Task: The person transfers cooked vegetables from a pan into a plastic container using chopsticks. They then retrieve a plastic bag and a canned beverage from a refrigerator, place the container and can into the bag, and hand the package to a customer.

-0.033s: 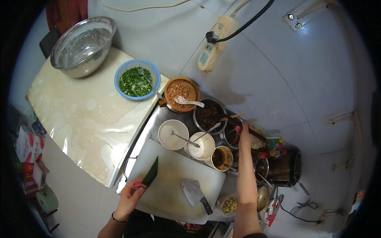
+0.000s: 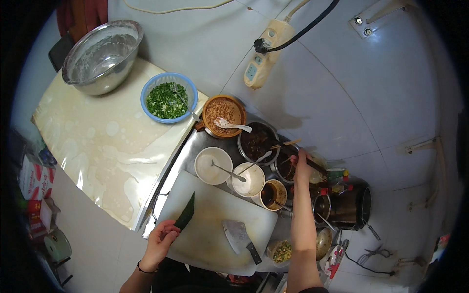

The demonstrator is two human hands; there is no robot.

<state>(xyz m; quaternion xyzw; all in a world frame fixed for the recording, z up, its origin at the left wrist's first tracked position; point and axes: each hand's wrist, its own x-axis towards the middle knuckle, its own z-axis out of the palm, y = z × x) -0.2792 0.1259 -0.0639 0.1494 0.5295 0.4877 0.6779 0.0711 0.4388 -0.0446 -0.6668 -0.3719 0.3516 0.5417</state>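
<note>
Head view: cucumber [image 2: 186, 213] juts beyond left hand [image 2: 160, 244] clamping it; right hand [image 2: 302, 167] clamps dark bar [image 2: 317, 167].

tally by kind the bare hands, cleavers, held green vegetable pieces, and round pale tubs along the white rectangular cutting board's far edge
Bare hands, left hand and right hand: 2
Black-handled metal cleaver: 1
Dark green pointed vegetable piece: 1
Round pale tubs: 3
Total: 7

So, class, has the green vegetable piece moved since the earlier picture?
No, neither way: the green vegetable piece, in the left hand, keeps its place over the cutting board.
</note>
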